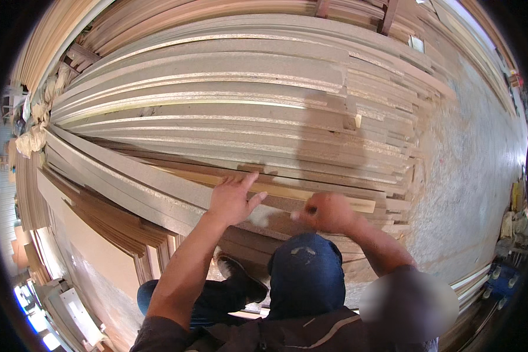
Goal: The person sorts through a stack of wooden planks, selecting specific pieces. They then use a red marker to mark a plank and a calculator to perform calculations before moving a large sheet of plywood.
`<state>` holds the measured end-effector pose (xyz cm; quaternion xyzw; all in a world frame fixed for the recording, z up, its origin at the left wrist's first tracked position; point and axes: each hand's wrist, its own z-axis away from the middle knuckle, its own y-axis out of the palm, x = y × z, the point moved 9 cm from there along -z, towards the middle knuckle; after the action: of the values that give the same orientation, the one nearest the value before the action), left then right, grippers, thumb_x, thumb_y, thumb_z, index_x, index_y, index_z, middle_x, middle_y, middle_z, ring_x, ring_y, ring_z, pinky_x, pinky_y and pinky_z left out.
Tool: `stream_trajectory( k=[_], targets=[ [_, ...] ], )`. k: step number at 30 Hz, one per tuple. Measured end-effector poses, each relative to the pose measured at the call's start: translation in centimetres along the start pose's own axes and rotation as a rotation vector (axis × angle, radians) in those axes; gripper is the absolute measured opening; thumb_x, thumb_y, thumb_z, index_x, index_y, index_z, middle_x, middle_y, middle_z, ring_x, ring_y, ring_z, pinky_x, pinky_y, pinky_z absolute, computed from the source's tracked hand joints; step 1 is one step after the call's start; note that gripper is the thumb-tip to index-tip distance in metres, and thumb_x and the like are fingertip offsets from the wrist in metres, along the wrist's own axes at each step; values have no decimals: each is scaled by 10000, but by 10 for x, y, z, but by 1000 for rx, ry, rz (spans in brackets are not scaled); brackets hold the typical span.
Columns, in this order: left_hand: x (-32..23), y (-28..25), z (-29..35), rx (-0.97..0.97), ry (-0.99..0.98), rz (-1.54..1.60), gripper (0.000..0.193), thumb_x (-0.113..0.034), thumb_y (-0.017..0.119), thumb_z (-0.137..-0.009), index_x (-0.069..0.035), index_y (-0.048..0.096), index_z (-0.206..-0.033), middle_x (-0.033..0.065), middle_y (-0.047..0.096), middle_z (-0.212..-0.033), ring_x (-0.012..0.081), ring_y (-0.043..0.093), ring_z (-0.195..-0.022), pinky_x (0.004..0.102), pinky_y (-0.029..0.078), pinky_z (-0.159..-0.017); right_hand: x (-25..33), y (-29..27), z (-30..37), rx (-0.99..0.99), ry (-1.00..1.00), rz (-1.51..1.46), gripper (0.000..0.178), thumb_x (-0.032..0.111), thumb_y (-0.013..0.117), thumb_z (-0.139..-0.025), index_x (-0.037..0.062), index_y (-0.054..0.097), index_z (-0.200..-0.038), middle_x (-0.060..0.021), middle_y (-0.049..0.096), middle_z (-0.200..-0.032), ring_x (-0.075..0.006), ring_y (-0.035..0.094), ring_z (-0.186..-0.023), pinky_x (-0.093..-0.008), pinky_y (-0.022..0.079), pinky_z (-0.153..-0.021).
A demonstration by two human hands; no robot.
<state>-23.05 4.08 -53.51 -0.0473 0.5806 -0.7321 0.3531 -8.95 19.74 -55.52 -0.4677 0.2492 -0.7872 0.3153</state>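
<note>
Currently, both hands are positioned over the lower part of the board stack (pixel 217 64), with a narrow yellowish strip (pixel 287 191) crossing the working area. The left hand (pixel 229 202) is open: index finger extended, thumb spread away from it. In this view, the strip passes through the gap between these two digits, which do not close on it. The palm side of the left hand lies over a long grey board (pixel 152 183) with a pale, speckled edge; whether it bears on the board cannot be determined.

The right hand (pixel 331 214) is curled, fingers bent toward the thumb, and slightly blurred. It overlaps the lower side of the strip near the strip's right end, which projects beyond the knuckles. Whether the fingers enclose or pinch anything cannot be determined.

The strip lies lengthwise among the grey boards, its left portion running alongside the grey board. The stack extends above both hands, with staggered right ends facing the concrete floor (pixel 475 158). One knee, in dark blue trousers (pixel 308 270), is located directly below the right hand; a dark shoe (pixel 243 278) is below the left hand. Thin brown panels (pixel 108 226) stand at lower left.
</note>
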Motion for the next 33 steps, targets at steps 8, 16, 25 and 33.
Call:
stream_trajectory(
  k=[8,16,25,33],
  targets=[
    [31,61,43,-143,-58,166,389,-286,694,-874,-89,637,-1204,153,675,-1132,350,631,-1075,458,503,-937,-167,-126,-69,-829,509,-127,593,399,653,-913,-71,586,-1268,-310,672,-1091,-439,646,-1065,-499,502,-948],
    [25,29,50,-409,-64,170,480,-290,722,-837,-81,598,-1251,146,567,-1257,387,504,-1228,510,391,-1049,-143,-121,-50,-832,410,-312,475,312,691,-875,-96,655,-1117,-261,697,-949,-323,685,-889,-397,530,-802],
    [-5,-12,2,-220,76,47,600,-467,618,-923,-76,538,-1371,199,518,-1379,369,449,-1331,545,274,-1169,-62,-16,51,-43,402,-263,425,265,776,-843,4,620,-1141,-182,695,-945,-314,681,-858,-423,535,-787],
    [2,45,33,-137,42,84,626,-416,621,-934,-80,472,-1441,176,467,-1469,368,342,-1435,522,227,-1204,-103,-150,-97,-796,24,371,611,372,695,-911,-28,530,-1343,-272,540,-1347,-406,457,-1315,-492,373,-1091]
  ],
)
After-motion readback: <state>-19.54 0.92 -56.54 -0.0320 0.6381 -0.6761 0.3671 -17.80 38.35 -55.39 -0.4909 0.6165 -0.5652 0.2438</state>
